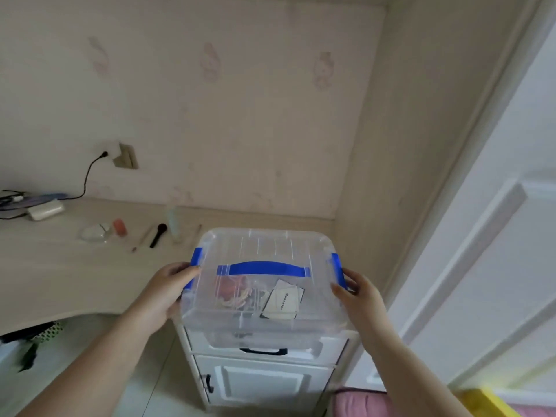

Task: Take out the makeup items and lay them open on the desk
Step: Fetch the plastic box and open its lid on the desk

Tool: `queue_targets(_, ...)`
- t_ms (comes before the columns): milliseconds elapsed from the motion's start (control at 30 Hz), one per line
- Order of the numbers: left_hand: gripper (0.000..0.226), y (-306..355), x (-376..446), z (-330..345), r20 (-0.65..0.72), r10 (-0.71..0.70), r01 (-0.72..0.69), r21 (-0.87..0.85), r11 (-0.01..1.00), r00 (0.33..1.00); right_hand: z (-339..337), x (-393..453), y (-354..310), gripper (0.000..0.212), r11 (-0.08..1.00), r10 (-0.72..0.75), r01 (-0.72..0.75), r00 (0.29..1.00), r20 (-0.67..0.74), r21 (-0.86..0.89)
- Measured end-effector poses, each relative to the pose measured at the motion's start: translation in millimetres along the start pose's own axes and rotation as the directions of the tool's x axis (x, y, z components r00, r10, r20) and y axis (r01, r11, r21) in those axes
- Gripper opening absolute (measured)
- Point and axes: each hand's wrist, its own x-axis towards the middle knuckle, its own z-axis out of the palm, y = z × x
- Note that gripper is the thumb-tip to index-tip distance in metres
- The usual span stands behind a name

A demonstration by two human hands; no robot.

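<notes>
A clear plastic storage box (264, 323) with a lid, a blue handle (263, 268) and blue side latches sits at the desk's right end above a white cabinet. Through the lid I see pinkish items and a white card. My left hand (164, 291) grips the box's left side at the latch. My right hand (359, 291) grips the right side at the other latch. On the desk (60, 281) behind lie a black brush (158, 235), a thin pencil-like stick (141, 240), a pale green tube (174, 224), an orange-pink item (119, 227) and a clear pouch (96, 233).
A white cabinet (264, 380) with black handles stands under the box. A white door (496, 236) is at the right. A charger and cables (45, 209) lie at the desk's far left, plugged into a wall socket (125, 156). Pink and yellow things sit at the bottom right.
</notes>
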Motion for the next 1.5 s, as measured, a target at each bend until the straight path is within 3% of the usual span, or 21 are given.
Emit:
queue_targets(133, 0.016, 10, 45, 10, -0.058, -0.005, 0.006, 0.003, 1.000, 0.998, 13, 55, -7, 0.039, 0.999, 0.000, 0.001, 1.000, 0.018, -0.051)
queue_targets(367, 0.016, 29, 136, 17, 0.003, -0.017, 0.016, 0.094, 0.995, 1.000, 49, 138, -9, 0.033, 0.996, 0.075, -0.076, 0.997, -0.023, -0.047)
queue_targets(667, 0.012, 41, 227, 18, 0.141, -0.028, -0.001, 0.200, 0.980, 0.990, 76, 186, -9, 0.038, 0.988, 0.146, -0.151, 0.984, -0.099, -0.044)
queue_targets(1100, 0.012, 25, 257, 32, 0.143, -0.055, 0.009, 0.304, 0.953, 0.988, 76, 221, 8, 0.039, 0.971, 0.220, -0.228, 0.969, -0.109, -0.068)
queue_targets(1200, 0.009, 27, 261, 33, 0.134, 0.071, -0.128, 0.488, 0.863, 0.988, 72, 229, 8, 0.028, 0.962, 0.241, -0.251, 0.966, -0.094, -0.112)
queue_targets(1267, 0.013, 28, 264, 33, 0.127, 0.145, -0.193, 0.614, 0.766, 0.981, 69, 236, 9, 0.023, 0.938, 0.198, -0.211, 0.977, -0.073, -0.276)
queue_targets(1367, 0.026, 29, 266, 36, 0.124, 0.204, -0.225, 0.754, 0.617, 0.971, 66, 240, 7, 0.023, 0.788, 0.097, -0.087, 0.995, -0.017, -0.610)
queue_targets(1500, 0.042, 25, 266, 37, 0.108, 0.258, -0.228, 0.836, 0.500, 0.960, 66, 242, 5, 0.037, 0.630, 0.014, 0.007, 1.000, 0.020, -0.777)
